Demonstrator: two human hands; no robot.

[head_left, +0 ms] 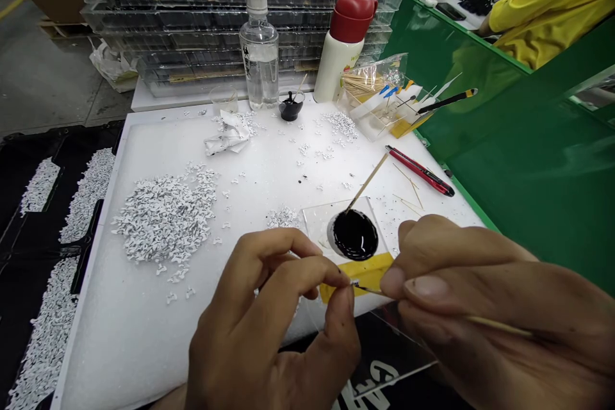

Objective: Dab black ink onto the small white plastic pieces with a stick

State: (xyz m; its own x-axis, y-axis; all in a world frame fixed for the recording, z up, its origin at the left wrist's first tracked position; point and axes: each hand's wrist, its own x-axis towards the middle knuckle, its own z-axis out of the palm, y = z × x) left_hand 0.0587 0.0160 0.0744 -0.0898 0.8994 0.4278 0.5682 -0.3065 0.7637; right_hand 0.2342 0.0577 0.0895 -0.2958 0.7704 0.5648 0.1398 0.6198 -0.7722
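Bare left hand (259, 307), bare right hand (500, 314), short fingernails (423, 286)

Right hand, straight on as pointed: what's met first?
The toothpick in the right hand meets the small white part first, pinched by the left hand; its tip seems to touch it, though depth is unclear.

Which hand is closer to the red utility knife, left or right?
Right hand: the nearer one, just below the red utility knife in view, not touching it. Left hand: farther off, down and to the left.

This is a factory workshop with stacked plastic trays (230, 32) and green workbenches (523, 166).
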